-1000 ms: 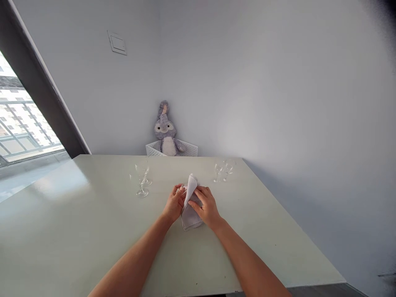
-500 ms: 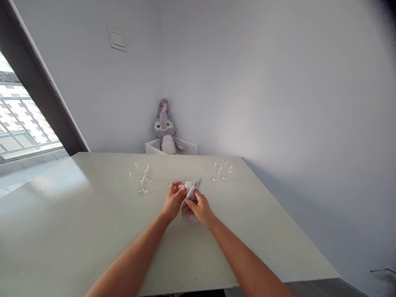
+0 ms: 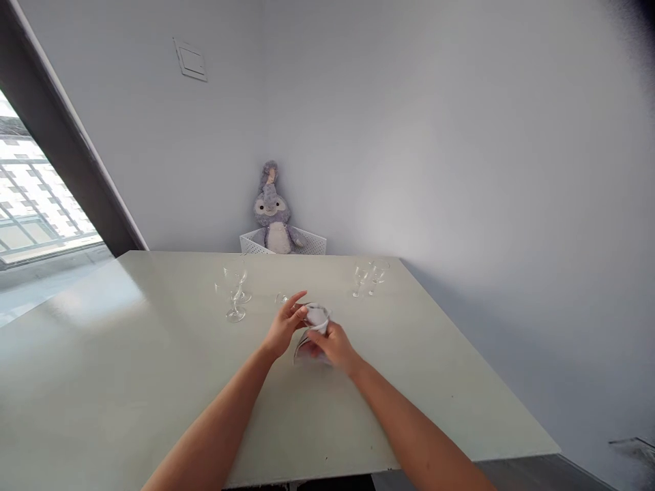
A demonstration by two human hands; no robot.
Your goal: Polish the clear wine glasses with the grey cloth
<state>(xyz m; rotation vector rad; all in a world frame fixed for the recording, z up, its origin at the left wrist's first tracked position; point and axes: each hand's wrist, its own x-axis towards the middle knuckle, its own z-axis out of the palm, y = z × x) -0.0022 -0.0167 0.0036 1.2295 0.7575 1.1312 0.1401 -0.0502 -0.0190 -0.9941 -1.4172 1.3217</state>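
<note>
The cloth (image 3: pixel 303 352) is pale whitish grey, and the tabletop (image 3: pixel 168 368) is pale grey-green. A white basket (image 3: pixel 313 243) has a dotted pattern; the plush toy (image 3: pixel 272 210) is mottled grey-purple with a cream belly.

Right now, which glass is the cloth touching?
The glass in the left hand, against the cloth; the left pair and right pair stand apart from it.
</note>
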